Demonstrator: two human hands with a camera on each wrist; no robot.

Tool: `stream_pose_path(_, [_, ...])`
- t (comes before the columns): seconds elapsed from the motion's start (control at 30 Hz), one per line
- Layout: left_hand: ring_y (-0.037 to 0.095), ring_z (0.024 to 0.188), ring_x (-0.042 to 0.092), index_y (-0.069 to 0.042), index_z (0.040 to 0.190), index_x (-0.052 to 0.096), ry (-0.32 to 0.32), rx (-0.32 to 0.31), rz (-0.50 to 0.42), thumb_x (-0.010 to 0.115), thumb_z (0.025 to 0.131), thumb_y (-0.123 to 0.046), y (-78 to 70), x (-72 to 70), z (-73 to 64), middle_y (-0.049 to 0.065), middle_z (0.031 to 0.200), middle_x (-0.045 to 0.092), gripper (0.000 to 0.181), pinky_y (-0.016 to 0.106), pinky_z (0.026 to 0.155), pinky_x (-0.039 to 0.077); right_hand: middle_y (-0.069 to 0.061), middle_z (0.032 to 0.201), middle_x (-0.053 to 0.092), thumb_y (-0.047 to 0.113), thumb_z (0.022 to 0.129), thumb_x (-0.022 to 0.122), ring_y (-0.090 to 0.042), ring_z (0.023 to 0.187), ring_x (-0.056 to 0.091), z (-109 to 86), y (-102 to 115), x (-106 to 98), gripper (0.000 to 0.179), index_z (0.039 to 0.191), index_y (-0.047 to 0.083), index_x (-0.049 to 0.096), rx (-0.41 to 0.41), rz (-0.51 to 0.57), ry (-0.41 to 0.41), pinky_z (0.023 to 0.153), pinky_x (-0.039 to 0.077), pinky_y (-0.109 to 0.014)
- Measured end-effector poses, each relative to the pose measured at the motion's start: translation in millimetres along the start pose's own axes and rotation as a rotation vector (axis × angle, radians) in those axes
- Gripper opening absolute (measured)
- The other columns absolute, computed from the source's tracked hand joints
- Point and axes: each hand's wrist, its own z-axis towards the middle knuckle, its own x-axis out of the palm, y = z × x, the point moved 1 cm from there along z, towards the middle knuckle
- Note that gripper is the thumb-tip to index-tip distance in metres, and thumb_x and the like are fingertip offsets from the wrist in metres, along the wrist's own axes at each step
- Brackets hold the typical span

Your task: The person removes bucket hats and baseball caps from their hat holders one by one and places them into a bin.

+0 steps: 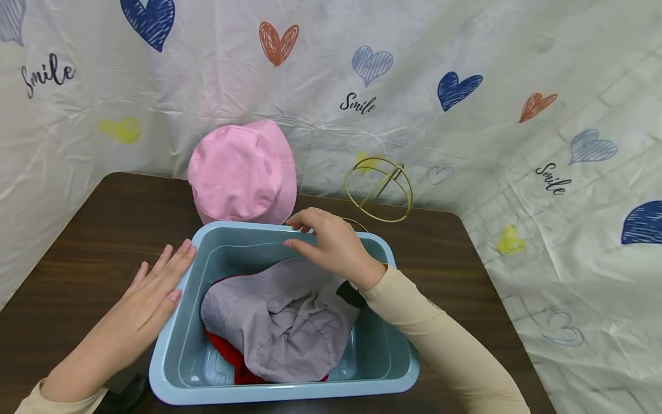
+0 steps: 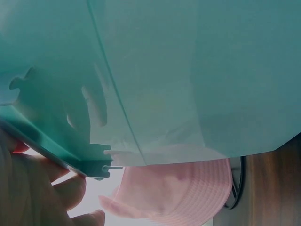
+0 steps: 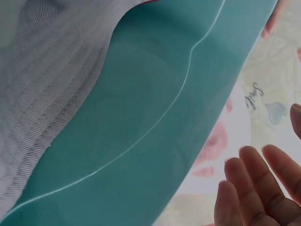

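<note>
A light blue plastic basin [image 1: 279,394] stands on the table, with a grey bucket hat [image 1: 295,322] lying crumpled inside it. Red fabric [image 1: 227,351] shows from underneath the grey hat. My left hand [image 1: 137,319] lies along the basin's left side, fingers stretched out, the tips at the rim. Over the far part of the basin hovers my right hand [image 1: 336,244], its fingers loosely bent and holding nothing. In the right wrist view its fingers [image 3: 256,188] are apart from the basin wall. Behind the basin sits a pink bucket hat [image 1: 240,172].
A gold wire hat stand [image 1: 380,190] rises behind the basin's right corner. The dark wooden table [image 1: 439,247] reaches back to a white cloth [image 1: 320,69] printed with hearts. A black object [image 1: 124,397] lies by my left wrist, partly hidden.
</note>
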Motion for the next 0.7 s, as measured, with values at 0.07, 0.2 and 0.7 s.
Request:
stream_pose_path(0.07, [0.026, 0.144, 0.004, -0.018, 0.152, 0.020, -0.008, 0.006, -0.002, 0.045, 0.097, -0.011, 0.7, 0.5, 0.3, 0.005, 0.157, 0.017, 0.061, 0.058, 0.109, -0.005, -0.002, 0.095, 0.064, 0.019, 0.083, 0.073, -0.015, 0.087, 0.060, 3.4, -1.1, 0.4, 0.024, 0.102, 0.007, 0.065, 0.003, -0.004, -0.005, 0.077, 0.048, -0.024])
stream_pose_path(0.2, [0.026, 0.144, 0.005, -0.018, 0.152, 0.021, -0.021, 0.016, -0.004, 0.046, 0.097, -0.011, 2.0, 0.9, 0.4, 0.006, 0.156, 0.018, 0.061, 0.058, 0.110, -0.004, -0.002, 0.094, 0.064, 0.018, 0.083, 0.074, -0.014, 0.085, 0.059, 12.0, -2.8, 0.8, 0.025, 0.103, 0.006, 0.065, 0.019, -0.016, -0.020, 0.076, 0.046, -0.020])
stream_pose_path(0.7, [0.026, 0.144, 0.006, -0.017, 0.152, 0.021, -0.027, 0.018, 0.000, 0.046, 0.097, -0.011, 2.6, 1.2, 0.1, 0.005, 0.156, 0.018, 0.061, 0.057, 0.110, -0.004, -0.006, 0.096, 0.065, 0.018, 0.085, 0.071, -0.018, 0.086, 0.062, 51.7, -7.9, -0.2, 0.033, 0.112, 0.001, 0.063, 0.071, 0.008, -0.094, 0.074, 0.047, -0.023])
